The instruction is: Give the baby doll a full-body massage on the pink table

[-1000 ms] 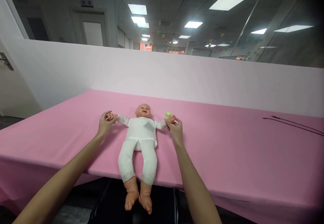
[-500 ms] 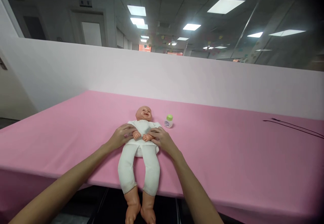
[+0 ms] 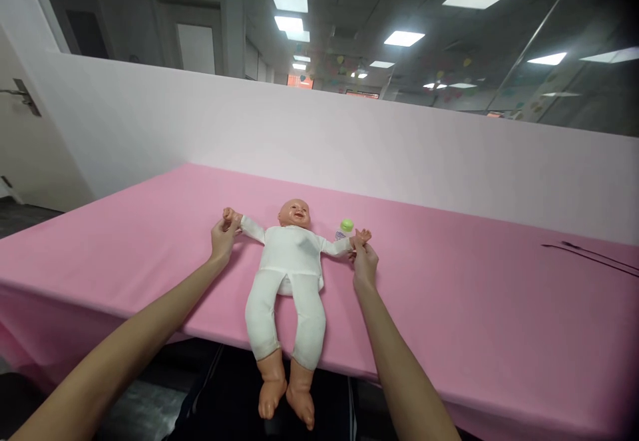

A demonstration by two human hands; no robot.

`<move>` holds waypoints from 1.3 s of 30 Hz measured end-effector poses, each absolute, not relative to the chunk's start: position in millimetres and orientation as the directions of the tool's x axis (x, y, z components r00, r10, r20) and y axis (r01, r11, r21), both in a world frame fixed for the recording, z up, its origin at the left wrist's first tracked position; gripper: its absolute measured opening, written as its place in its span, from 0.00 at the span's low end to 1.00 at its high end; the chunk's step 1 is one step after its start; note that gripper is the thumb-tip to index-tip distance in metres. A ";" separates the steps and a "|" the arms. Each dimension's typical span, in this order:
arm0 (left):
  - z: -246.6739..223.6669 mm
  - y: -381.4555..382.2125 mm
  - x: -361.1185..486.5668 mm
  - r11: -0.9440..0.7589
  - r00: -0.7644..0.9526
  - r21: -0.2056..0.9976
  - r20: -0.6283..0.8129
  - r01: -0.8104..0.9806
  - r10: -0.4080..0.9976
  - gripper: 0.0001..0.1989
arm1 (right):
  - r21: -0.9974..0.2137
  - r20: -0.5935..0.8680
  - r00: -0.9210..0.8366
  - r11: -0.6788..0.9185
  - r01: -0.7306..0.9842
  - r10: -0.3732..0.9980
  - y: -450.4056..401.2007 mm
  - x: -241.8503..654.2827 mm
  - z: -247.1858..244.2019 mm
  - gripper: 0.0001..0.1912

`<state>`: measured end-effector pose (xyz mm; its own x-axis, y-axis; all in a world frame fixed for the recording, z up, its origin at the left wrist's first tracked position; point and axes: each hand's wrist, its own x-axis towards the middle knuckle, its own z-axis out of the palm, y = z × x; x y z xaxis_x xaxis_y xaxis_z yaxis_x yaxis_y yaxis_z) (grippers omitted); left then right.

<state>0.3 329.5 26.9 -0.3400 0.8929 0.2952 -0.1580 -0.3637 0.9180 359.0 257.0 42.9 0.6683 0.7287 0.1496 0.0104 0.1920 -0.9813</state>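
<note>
A baby doll (image 3: 292,251) in a white fabric suit lies on its back, its bare plastic feet hanging past the near table edge. Both of its arms are stretched out sideways. My left hand (image 3: 223,238) is closed around the doll's wrist on the left side of the view. On the other side, my right hand (image 3: 365,265) grips the doll's other wrist, the doll's small fingers showing above mine. Just behind that doll arm stands a small bottle (image 3: 345,229) with a green cap, its lower part hidden.
A pink cloth (image 3: 474,308) covers the table. Two thin dark cords or rods (image 3: 594,255) lie at the far right. Behind the table runs a white low wall (image 3: 399,155) with glass above. A door (image 3: 30,122) is at the left.
My hands have moved apart, drawing the doll's arms from its chest out to both sides. The camera view has shifted slightly.
</note>
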 end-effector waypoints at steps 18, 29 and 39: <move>22.5 314.4 15.3 -0.599 -0.080 0.778 0.621 0.191 0.780 0.16 | -0.838 0.524 0.403 0.368 0.403 0.750 247.3 317.2 40.9 0.22; 27.1 310.0 7.8 -0.598 -0.139 0.760 0.641 0.254 0.755 0.14 | -0.832 0.534 0.418 0.370 0.414 0.735 244.8 342.8 44.7 0.23; 19.1 296.9 25.1 -0.876 0.447 0.348 0.759 0.334 0.472 0.14 | -0.430 0.599 -0.273 0.589 0.684 0.753 234.1 309.6 45.6 0.15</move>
<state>25.1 296.9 19.1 0.4472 0.4724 0.7595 0.3339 -0.8759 0.3482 309.6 234.1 45.6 -0.2728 0.7532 0.5986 0.6841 0.5893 -0.4298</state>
